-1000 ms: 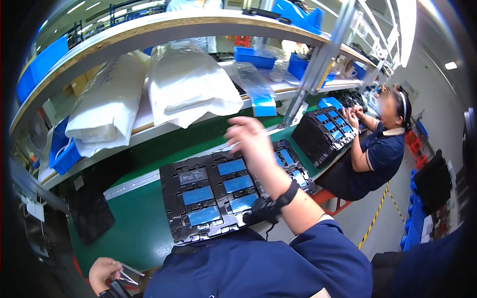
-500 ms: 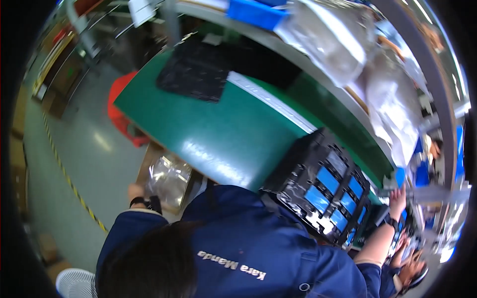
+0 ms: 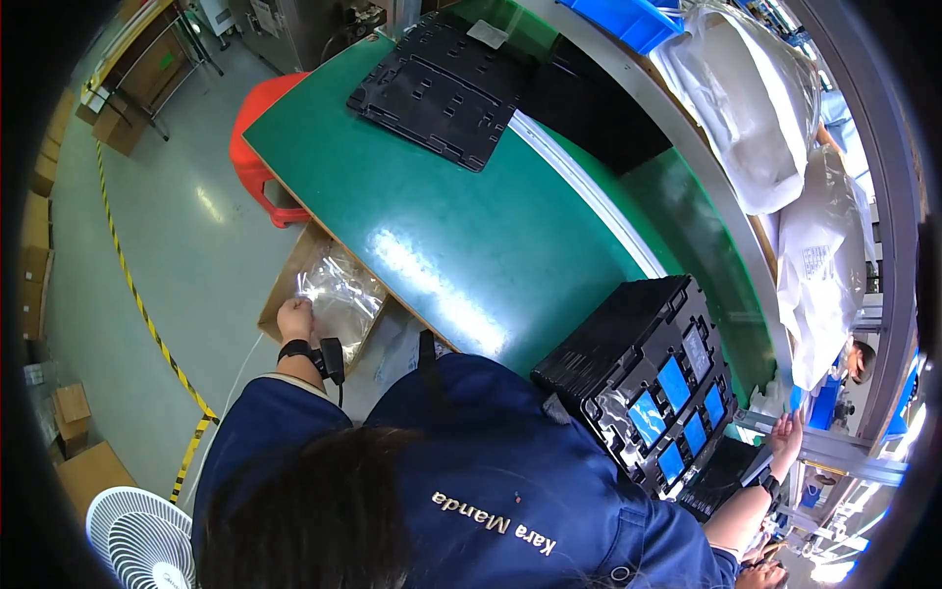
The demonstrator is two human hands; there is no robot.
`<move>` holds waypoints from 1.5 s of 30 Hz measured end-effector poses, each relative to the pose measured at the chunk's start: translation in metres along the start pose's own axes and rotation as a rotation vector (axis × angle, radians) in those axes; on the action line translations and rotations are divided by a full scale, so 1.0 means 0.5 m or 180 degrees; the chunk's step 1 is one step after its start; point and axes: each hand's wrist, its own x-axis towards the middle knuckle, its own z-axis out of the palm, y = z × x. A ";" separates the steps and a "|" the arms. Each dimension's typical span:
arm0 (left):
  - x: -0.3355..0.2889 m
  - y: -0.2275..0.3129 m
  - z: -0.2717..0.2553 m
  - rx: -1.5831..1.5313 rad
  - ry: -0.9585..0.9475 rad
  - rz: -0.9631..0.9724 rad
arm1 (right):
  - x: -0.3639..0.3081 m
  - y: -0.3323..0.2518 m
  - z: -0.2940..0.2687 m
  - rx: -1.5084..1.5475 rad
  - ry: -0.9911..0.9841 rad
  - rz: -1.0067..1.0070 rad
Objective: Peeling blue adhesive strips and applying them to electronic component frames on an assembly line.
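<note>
My left hand (image 3: 296,319) reaches down beside the table, its fingers closed at the edge of clear plastic bags (image 3: 345,294) in an open cardboard box (image 3: 280,285). How much plastic it grips is partly hidden. My right hand (image 3: 785,439) is out at the far right with fingers stretched upward, near a small blue piece (image 3: 795,398) and a metal rail; whether they touch is unclear. Between my arms, a stack of black plastic trays (image 3: 618,329) stands at the table's right end, with several blue rectangles (image 3: 674,383) showing in its face.
A flat black tray (image 3: 442,93) lies at the far end of the green table (image 3: 392,187). Large wrapped bundles (image 3: 746,108) and a blue bin (image 3: 628,22) line the shelf. Nearby are a red stool (image 3: 257,147), a white fan (image 3: 142,540) and striped floor tape (image 3: 147,324). Another person appears far right.
My view has shifted and sharpened. The left hand has moved forward onto the plastic in the box. My right hand stays extended to the right, appearing lower in the picture.
</note>
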 end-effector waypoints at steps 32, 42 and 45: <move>-0.158 0.545 -0.168 -0.3104 -0.5044 0.0718 | -0.421 -0.031 0.201 0.1780 -0.0815 -0.0406; -0.623 0.778 0.105 -0.0587 -0.5578 0.2658 | -0.609 0.051 0.353 0.0100 -0.2559 -0.0096; -0.727 0.777 0.121 0.0089 -0.5968 0.2297 | -0.636 0.071 0.373 0.0283 -0.3093 0.0288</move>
